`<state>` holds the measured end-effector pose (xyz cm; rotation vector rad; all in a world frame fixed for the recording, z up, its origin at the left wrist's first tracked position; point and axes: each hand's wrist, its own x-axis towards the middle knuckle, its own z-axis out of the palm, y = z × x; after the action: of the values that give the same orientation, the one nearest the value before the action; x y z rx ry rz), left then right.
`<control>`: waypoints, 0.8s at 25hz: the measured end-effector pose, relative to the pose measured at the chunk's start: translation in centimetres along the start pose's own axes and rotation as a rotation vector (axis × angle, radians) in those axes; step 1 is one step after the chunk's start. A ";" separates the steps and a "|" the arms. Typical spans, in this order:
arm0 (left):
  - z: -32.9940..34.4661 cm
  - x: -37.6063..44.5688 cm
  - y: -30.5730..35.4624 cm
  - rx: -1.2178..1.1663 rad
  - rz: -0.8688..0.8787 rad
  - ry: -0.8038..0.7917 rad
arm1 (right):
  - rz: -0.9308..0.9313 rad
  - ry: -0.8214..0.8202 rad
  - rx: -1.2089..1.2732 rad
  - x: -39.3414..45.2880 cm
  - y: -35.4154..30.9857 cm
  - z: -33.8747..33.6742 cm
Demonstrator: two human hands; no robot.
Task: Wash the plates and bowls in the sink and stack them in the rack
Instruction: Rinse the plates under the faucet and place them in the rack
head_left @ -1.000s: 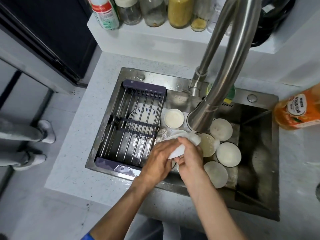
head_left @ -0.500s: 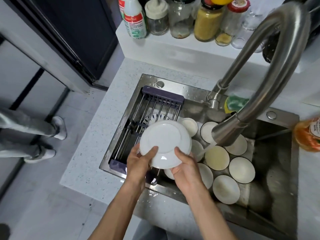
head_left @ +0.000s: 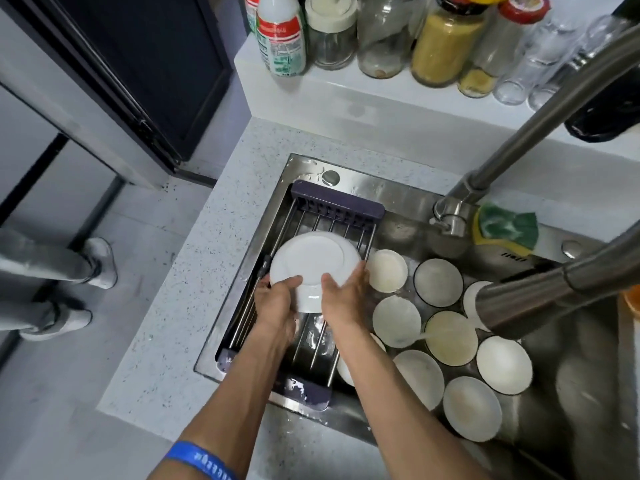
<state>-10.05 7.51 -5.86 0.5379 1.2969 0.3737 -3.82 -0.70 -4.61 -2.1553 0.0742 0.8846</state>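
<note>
A white plate [head_left: 313, 263] is held bottom-up over the wire rack [head_left: 337, 211] that spans the left part of the steel sink [head_left: 585, 382]. My left hand [head_left: 277, 304] grips its near left edge, thumb on the underside. My right hand [head_left: 344, 294] grips the near right edge the same way. Several white bowls [head_left: 504, 363] lie in the sink basin to the right, some with cloudy water. Water runs from the faucet head [head_left: 519, 303] into one bowl [head_left: 450, 339].
The tall steel faucet [head_left: 540, 123] arches over the sink on the right. A green and yellow sponge [head_left: 505, 228] lies on the sink's back ledge. Jars and bottles [head_left: 446, 39] line the shelf behind. A person's legs [head_left: 52, 268] stand at the left on the floor.
One second ago both hands rubbed the plate under the faucet. They have since lifted it, turned it bottom-up and carried it left and farther back over the rack.
</note>
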 end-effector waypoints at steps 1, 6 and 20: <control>0.5 0.1 0.0 -0.041 0.003 0.025 | -0.020 0.000 -0.104 0.4 -0.2 0.1; 2.2 0.3 -1.1 -0.152 0.045 0.100 | -0.120 -0.005 -0.349 1.2 0.4 -0.8; -0.4 1.0 -3.1 0.562 0.267 0.093 | 0.190 0.117 0.199 3.7 12.9 -1.5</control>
<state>-10.30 5.54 -8.50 1.1863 1.4254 0.2507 -4.36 -9.73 -14.59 -2.0344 0.4148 0.8189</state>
